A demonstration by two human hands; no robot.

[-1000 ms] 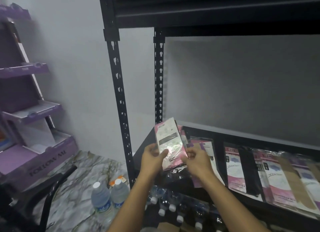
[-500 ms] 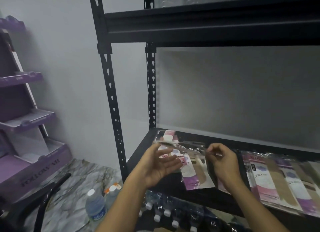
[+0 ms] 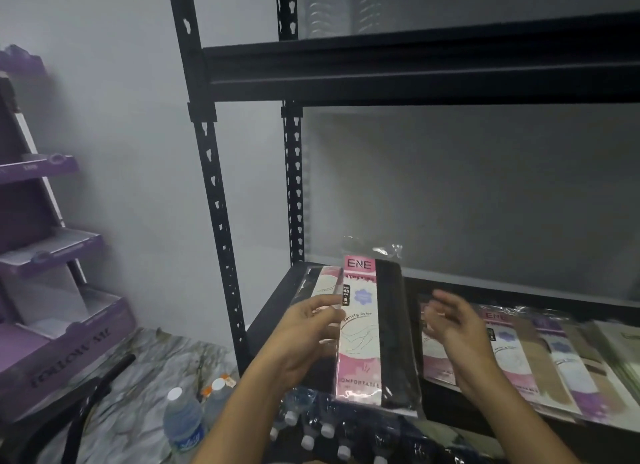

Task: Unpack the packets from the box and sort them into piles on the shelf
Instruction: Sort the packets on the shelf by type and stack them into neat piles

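My left hand [image 3: 308,335] holds a pink-and-black stocking packet [image 3: 374,332] upright by its left edge, thumb across the front, over the front of the black shelf [image 3: 273,311]. Behind it, at the shelf's left end, lies a pale packet [image 3: 325,281]. My right hand [image 3: 453,325] hovers just right of the held packet with fingers loosely spread, touching nothing. Under and beyond that hand, several packets [image 3: 540,356] lie side by side in pink, beige and purple. The box is not in view.
Black slotted uprights [image 3: 214,200] frame the rack, with an upper shelf beam [image 3: 415,65] overhead. Water bottles [image 3: 183,422] stand on the marble floor, and more bottles [image 3: 325,432] sit below the shelf. A purple cardboard display stand [image 3: 45,290] is at the left.
The view has tilted up. My left hand has taken a pink-and-black packet and raised it upright; half a second ago it was open. My right hand has let go and drawn right.
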